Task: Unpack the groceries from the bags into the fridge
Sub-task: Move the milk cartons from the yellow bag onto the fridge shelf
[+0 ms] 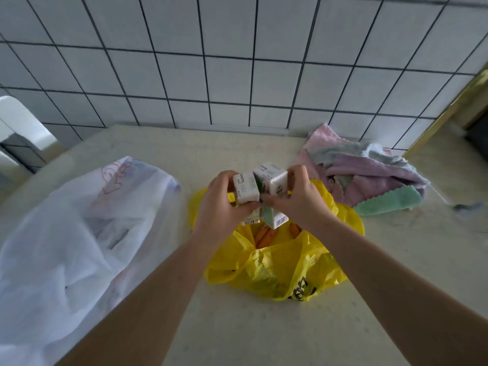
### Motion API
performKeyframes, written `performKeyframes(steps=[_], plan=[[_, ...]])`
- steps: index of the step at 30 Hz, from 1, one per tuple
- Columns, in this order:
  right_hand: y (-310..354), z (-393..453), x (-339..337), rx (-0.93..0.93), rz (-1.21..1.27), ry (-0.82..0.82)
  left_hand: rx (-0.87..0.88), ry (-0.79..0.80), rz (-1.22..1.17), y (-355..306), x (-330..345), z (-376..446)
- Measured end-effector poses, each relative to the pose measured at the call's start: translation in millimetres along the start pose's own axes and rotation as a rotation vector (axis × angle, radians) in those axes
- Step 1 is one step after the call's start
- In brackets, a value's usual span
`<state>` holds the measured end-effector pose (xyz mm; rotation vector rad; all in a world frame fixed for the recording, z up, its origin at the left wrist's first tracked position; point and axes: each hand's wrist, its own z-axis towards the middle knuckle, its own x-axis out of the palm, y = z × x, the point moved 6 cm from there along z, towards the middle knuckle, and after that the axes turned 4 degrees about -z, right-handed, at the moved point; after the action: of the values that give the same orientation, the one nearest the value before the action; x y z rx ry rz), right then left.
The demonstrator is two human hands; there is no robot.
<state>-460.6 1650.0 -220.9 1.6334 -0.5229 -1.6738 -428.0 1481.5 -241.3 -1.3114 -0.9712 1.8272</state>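
Observation:
An open yellow plastic bag (277, 270) lies on the counter in front of me, with orange carrots (265, 237) showing inside it. Just above the bag's mouth I hold a cluster of small white drink cartons. My left hand (220, 207) grips the left carton (247, 190) and my right hand (298, 199) grips the right carton (273, 177). A third carton (274, 220) with a barcode hangs below between the hands. A large white plastic bag (68, 244) with a red cartoon print lies to the left, its contents hidden.
A heap of pink, purple, grey and green cloths (369, 180) lies at the back right of the pale counter (237, 326). A white tiled wall (237, 62) stands behind. A white curved object (21, 122) sits at the far left edge.

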Motion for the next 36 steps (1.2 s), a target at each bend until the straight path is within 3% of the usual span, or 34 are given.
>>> performKeyframes(steps=[7, 14, 26, 36], plan=[[47.0, -57.5, 20.3, -0.097, 0.032, 0.345, -0.033, -0.018, 0.007, -10.2, -58.8, -78.4], [100.0, -136.1, 59.0, -0.258, 0.161, 0.441, -0.113, -0.194, 0.028, -24.2, -127.6, -200.3], [250.9, -302.9, 190.4, -0.59, 0.227, 0.873, -0.411, -0.619, 0.192, 0.2, -282.4, -425.3], [411.8, -436.4, 320.9, -0.789, 0.251, 1.008, -0.455, -0.777, 0.299, 38.2, -452.4, -579.0]])
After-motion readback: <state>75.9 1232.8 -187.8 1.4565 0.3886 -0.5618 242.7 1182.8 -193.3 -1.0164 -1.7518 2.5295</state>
